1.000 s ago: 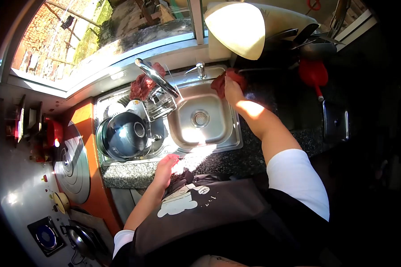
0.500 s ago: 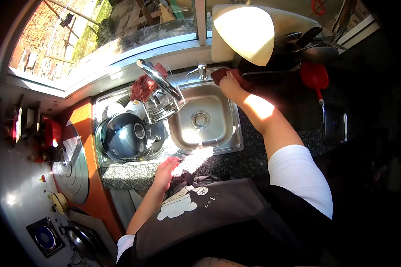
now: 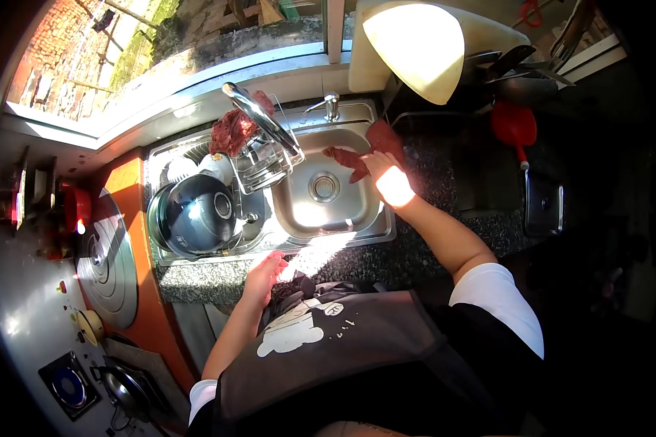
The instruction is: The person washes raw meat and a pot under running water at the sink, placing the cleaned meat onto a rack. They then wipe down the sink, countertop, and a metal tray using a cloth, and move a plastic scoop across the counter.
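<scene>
At the right of the sink (image 3: 387,227): one dark-red cloth (image 3: 383,138), crumpled, one end over the basin (image 3: 291,207), the other toward the counter (image 3: 197,284); whether it touches the metal, I cannot tell. Held by my right hand (image 3: 388,173), grip pinching its near side. Handling, as I judge it: light, soft, limp, unbreakable, perhaps slick if wet; best held bunched at the middle, loose corners being floppy. My left hand (image 3: 264,275): near the front edge, fingers slightly bent, whether holding anything unclear.
</scene>
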Available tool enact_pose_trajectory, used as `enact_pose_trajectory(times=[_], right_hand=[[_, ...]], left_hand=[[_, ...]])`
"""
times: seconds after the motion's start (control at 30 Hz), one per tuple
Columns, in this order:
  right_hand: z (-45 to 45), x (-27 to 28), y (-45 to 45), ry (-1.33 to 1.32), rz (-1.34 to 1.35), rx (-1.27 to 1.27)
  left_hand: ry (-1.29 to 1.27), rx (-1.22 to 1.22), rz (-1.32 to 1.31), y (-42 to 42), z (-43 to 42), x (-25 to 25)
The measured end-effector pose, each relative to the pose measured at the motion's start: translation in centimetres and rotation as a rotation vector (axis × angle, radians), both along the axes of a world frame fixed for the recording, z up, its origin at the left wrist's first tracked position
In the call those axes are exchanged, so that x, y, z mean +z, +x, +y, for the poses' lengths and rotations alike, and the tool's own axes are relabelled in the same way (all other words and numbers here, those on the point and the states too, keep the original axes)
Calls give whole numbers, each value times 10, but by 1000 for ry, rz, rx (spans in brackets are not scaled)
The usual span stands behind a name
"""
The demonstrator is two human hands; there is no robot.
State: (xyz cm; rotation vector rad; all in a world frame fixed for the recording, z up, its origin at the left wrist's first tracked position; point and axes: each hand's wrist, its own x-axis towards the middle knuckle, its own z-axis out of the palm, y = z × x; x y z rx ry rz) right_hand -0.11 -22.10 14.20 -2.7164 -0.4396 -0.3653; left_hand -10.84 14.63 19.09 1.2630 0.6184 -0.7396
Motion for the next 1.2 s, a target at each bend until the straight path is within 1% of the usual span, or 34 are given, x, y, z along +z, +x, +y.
enact_pose_trajectory(times=[0.07, 0.13, 0.2, 0.23, 0.27, 0.3, 0.4, 0.47, 0.53, 0.63, 0.73, 0.77, 0.83, 0.93, 1.07, 1.1, 1.17, 1.2], right_hand=[[-3, -12, -73, -30, 119, 37], [-7, -39, -156, -45, 533, 139], [-10, -27, -166, -70, 563, 163], [-14, -30, -152, -82, 516, 180], [-15, -34, -134, -77, 531, 143], [-15, -35, -110, -69, 544, 103], [-19, -48, -25, -42, 283, -32], [-18, -69, 29, -126, 219, -122], [-12, -78, 59, -129, 139, -180], [-2, -91, 58, -234, 18, -238], [-4, -102, 34, -349, 83, -220], [-5, -105, 22, -360, 62, -199], [-4, -71, -8, -271, 171, -71], [14, -57, -42, -139, 235, -160], [30, -58, -33, 1413, 398, -387], [33, -63, -18, 1469, 330, -510], [50, -32, 23, 1443, 217, -619], [62, 5, 43, 1365, 177, -606]], left_hand=[[39, 8, 50, -1, 9, 0], [45, 7, 74, -4, 16, -10], [35, -12, 80, -6, 14, -17], [26, -19, 69, -6, 10, -19], [26, -29, 65, -8, 10, -19], [61, -97, 42, -6, 9, -18], [38, -146, 43, 3, 9, -13], [94, -137, 71, 6, 10, -4], [143, -120, 83, 9, 13, 0], [150, -114, 92, 1, 20, 1], [147, -87, 115, -1, 21, 3], [140, -74, 120, -1, 22, 0], [106, -55, 114, -2, 23, -10], [40, -43, 109, -8, 25, -29], [37, -55, 71, -12, 14, -24], [44, -42, 75, -12, 13, -20], [50, -11, 95, -12, 17, -20], [38, 6, 97, -14, 21, -21]])
